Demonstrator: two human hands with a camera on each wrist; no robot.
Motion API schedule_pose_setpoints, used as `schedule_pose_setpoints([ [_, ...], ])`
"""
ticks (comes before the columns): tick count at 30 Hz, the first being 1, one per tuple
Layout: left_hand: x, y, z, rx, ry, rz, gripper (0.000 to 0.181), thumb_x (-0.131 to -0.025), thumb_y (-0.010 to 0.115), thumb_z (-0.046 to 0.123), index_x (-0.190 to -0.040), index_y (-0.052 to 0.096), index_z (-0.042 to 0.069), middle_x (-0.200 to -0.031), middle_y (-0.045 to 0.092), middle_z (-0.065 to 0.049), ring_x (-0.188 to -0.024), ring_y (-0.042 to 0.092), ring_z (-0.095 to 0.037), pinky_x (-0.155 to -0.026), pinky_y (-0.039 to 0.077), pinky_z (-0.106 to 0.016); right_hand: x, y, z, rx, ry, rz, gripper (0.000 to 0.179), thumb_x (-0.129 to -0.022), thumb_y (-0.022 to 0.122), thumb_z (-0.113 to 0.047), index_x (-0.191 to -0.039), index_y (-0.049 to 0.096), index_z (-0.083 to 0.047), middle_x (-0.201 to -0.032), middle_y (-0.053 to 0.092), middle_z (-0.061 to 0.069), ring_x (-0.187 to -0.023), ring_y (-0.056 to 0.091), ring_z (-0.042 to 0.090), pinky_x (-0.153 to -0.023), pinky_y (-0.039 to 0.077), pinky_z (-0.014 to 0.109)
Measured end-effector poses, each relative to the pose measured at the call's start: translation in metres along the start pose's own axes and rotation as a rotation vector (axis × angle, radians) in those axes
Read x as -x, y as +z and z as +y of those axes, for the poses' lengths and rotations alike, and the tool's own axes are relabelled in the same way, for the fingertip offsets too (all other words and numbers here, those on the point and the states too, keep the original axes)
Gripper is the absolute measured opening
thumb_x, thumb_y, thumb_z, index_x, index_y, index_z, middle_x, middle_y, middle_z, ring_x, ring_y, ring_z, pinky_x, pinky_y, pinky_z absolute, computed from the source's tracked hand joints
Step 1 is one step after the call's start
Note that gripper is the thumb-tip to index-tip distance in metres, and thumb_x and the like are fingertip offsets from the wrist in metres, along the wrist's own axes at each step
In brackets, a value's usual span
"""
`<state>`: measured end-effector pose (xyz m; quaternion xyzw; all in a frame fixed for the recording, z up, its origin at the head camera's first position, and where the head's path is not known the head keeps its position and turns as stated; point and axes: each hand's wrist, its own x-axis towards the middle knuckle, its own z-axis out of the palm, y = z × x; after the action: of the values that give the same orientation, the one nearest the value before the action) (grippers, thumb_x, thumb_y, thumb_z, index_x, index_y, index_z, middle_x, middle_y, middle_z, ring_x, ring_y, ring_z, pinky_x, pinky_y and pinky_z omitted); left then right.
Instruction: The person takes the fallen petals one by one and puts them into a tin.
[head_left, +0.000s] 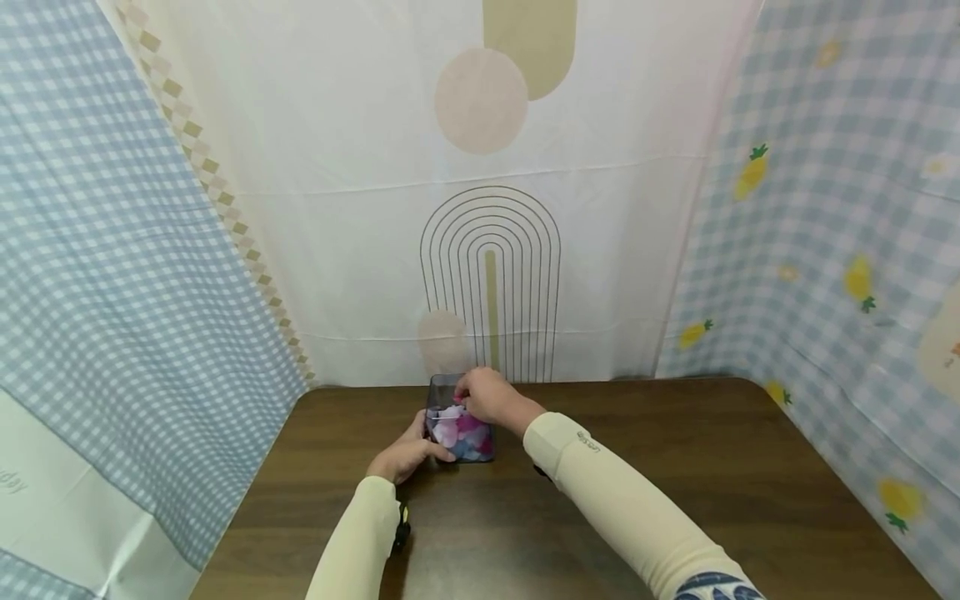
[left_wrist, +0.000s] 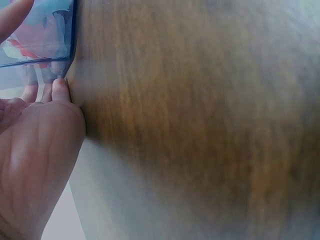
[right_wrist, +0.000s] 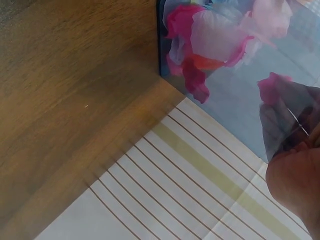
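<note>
A clear plastic box (head_left: 442,389) stands on the table near its far edge, with pink, white, magenta and bluish petals (head_left: 459,432) piled in its lower part. My left hand (head_left: 408,452) holds the box from the left, thumb across the near side and fingers round the outer wall. In the left wrist view, those fingers (left_wrist: 60,91) lie at the box's bottom edge. My right hand (head_left: 489,395) reaches in at the top of the box. Through the see-through wall in the right wrist view, its fingertips pinch a magenta petal (right_wrist: 272,87), above the other petals (right_wrist: 215,37).
The brown wooden table (head_left: 637,467) extends to both sides of the box. A white patterned cloth (head_left: 360,275) hangs right behind its far edge. Checked cloths hang at the left (head_left: 97,208) and right (head_left: 817,208).
</note>
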<state>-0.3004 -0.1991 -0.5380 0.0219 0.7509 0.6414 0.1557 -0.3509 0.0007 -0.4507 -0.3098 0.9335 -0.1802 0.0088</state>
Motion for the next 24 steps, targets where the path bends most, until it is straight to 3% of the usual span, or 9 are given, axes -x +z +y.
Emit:
schedule_pose_setpoints([
  [9, 0.0009, 0.0013, -0.0005, -0.004, 0.015, -0.001, 0.099, -0.072, 0.084, -0.004, -0.154, 0.029, 0.006, -0.157, 0.043, -0.02, -0.142, 0.047, -0.034, -0.126, 0.03, -0.051, 0.0003, 0.0013, 0.0032, 0.0, -0.009, -0.008, 0.023, -0.101, 0.066, -0.009, -0.117, 0.082, -0.011, -0.121, 0.08, 0.007, -0.118, 0.072, 0.026, -0.098, 0.06, 0.04],
  [19, -0.0018, -0.0008, -0.0044, 0.021, 0.002, -0.011, 0.101, -0.071, 0.085, -0.002, -0.154, 0.029, 0.008, -0.158, 0.044, -0.019, -0.141, 0.047, -0.033, -0.128, 0.029, -0.053, 0.0037, 0.0019, 0.003, -0.089, -0.012, 0.013, 0.024, -0.1, 0.068, -0.005, -0.12, 0.08, -0.004, -0.119, 0.081, 0.01, -0.117, 0.073, 0.027, -0.097, 0.061, 0.042],
  [24, -0.0016, -0.0033, -0.0047, 0.022, 0.004, -0.012, 0.101, -0.072, 0.085, -0.002, -0.155, 0.029, 0.008, -0.158, 0.044, -0.018, -0.142, 0.047, -0.032, -0.128, 0.029, -0.052, 0.0015, 0.0037, 0.0031, -0.067, -0.029, 0.026, 0.023, -0.1, 0.067, -0.005, -0.119, 0.08, -0.004, -0.118, 0.081, 0.01, -0.114, 0.074, 0.027, -0.097, 0.061, 0.043],
])
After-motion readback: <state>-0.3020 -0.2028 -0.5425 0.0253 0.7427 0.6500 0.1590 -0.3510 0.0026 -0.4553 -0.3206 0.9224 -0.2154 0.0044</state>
